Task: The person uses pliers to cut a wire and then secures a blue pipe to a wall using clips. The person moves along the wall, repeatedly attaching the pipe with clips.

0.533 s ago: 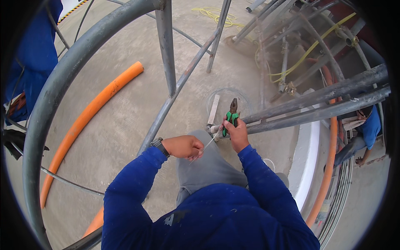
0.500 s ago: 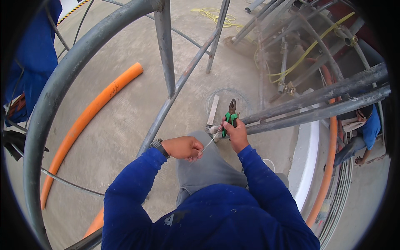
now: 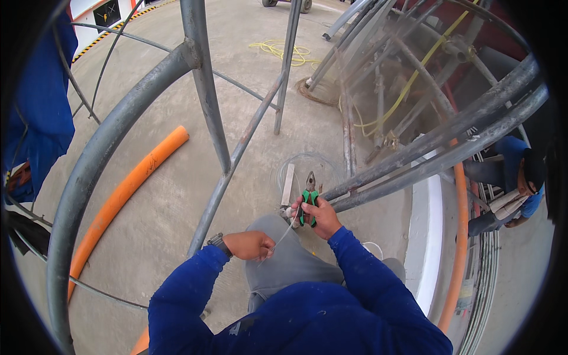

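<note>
"Two grips: what do we hold?"
"Our left hand pinches the thin wire, which runs toward our right hand, closed around green-handled pliers. We should hold the wire taut."

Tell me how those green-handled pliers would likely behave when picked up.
The pliers are probably stiff and rather heavy for their size, given the solid-looking metal nose. The green handles look sleeved, so slipping seems unlikely. Being two-handled, the tool might swing open if lifted by one handle.
</note>
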Tool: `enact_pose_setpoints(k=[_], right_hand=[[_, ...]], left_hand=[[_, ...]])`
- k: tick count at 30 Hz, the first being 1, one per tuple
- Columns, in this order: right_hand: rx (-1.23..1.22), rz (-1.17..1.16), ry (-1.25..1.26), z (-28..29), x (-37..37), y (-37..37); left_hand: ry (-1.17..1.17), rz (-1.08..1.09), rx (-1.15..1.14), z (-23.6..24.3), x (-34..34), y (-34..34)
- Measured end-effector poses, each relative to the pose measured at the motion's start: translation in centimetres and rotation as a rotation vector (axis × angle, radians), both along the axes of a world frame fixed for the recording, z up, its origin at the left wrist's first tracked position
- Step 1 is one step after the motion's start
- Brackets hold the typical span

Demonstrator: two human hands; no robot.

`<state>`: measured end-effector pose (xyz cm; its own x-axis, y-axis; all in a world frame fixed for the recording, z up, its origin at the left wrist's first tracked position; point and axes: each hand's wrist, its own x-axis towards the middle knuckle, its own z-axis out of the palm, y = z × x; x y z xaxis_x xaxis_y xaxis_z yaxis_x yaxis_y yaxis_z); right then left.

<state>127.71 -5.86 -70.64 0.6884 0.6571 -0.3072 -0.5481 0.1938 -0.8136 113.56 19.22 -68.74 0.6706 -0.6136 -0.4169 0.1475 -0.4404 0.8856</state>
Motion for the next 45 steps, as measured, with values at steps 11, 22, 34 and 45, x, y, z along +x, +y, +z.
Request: enact_pose_setpoints(k=[11,22,34,45], right_hand=[[-0.119,-0.019,-0.179,0.1,-0.8,0.5],[-0.381,-0.061,-0.611,-1.7,-5.3,3.4],[-0.257,-0.097,-0.579,-0.7,-6.1,3.8],[-0.441,0.024,-0.781,0.2,-3.7,1.3]], left_hand=[[0.006,-0.014,0.15,-0.2,0.4,0.2],[0.307,0.519,-0.16,0.5,0.8,-2.1],[-0.016,0.599,-0.023,-0.3,0.5,-1.5],[-0.136,0.499,0.046,3.1,0.0,-0.2]])
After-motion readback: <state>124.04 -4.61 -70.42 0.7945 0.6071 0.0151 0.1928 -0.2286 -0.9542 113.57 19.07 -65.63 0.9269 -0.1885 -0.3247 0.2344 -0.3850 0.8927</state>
